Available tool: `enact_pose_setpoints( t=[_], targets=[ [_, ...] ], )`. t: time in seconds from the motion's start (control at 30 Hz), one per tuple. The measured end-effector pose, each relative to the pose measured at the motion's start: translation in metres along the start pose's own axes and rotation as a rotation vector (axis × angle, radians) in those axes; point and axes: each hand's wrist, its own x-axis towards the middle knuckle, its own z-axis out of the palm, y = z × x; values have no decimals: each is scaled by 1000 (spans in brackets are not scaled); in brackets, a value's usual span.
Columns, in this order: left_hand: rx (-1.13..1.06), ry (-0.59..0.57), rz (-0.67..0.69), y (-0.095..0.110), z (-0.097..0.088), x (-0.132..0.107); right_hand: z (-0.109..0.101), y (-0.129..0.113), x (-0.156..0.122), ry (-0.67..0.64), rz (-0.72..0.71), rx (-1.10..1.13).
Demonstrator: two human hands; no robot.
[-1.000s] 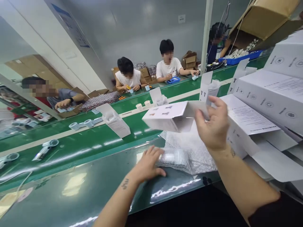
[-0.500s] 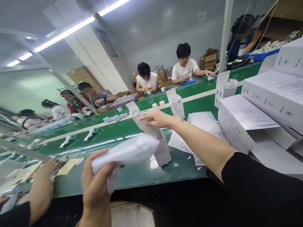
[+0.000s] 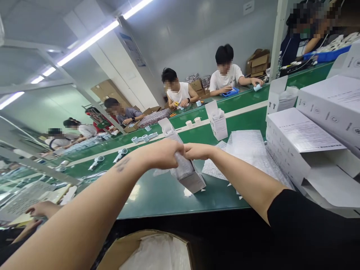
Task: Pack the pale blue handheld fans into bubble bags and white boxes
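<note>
My left hand [image 3: 160,154] and my right hand [image 3: 199,151] meet above a tilted white product box [image 3: 191,180] on the green belt. A bubble-wrapped item [image 3: 182,167] sits at the box's open mouth, pressed there by my left hand. My right hand grips the box near its top edge, with its fingertips against my left hand. The box's raised flap [image 3: 168,127] stands up behind my left hand. How deep the wrapped item sits inside the box is hidden.
Stacked white cartons [image 3: 309,127] fill the right side, beside loose bubble wrap [image 3: 247,150] and an open white box [image 3: 217,122]. Seated co-workers work along the far belt. Another person's hand [image 3: 42,209] shows at lower left. A lined cardboard box [image 3: 123,251] sits below the belt.
My left hand has brought the bubble-wrapped item up from the lower left to the box's mouth. My right hand has moved toward it, and the view has shifted slightly.
</note>
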Motion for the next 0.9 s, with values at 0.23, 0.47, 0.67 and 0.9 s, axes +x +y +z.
enact_pose_setpoints(
  t=[0.23, 0.47, 0.67, 0.9],
  targets=[
    [73, 432, -9, 15, 43, -11, -5, 7, -21, 392, 29, 146],
    [-239, 679, -311, 43, 150, 0, 1, 47, -130, 736, 337, -860],
    [-387, 830, -409, -63, 159, 35, 21, 106, -159, 515, 553, -1282],
    [-226, 792, -629, -217, 157, 127, 46, 122, -129, 487, 450, -1231]
  ],
)
